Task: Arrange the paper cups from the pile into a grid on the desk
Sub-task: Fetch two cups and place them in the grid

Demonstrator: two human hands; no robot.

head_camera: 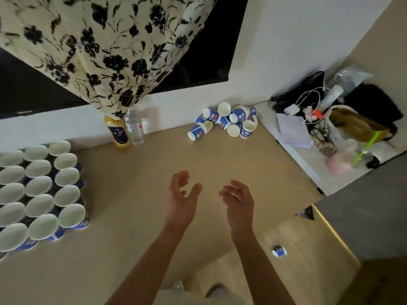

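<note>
Left fingers [182, 177]: loosely curled, spread apart, holding nothing. Right fingers [229, 194]: same, loosely curled and apart, holding nothing.

Left hand [180, 195] and right hand [239, 201]: side by side over the middle of the counter [136, 186], palms turned toward each other, a gap between them. Neither touches the other or any cup. Bare forearms enter from the bottom edge.

Pile of cups [226, 122]: far side of the counter, against the white wall and just beside the white side surface [308, 170]. Blue-printed paper cups with white insides, tumbled on their sides and leaning on each other, mouths facing various ways. Well apart from both hands.

Grid of cups [39, 190]: left end of the counter, cups upright, mouths up, rims touching or nearly so. Three columns visible; the block runs out of the left edge.

Single cup [279, 252]: lying on its side at lower right, just beside the right forearm; cannot tell what surface it lies on.

Juice bottle [116, 134] and water bottle [134, 128]: upright, touching, at the wall between grid and pile. Flowered curtain [99, 47] hangs above them.

The white side surface holds a black bag [308, 89], white cables, paper, and a drink with a green straw [365, 148].
</note>
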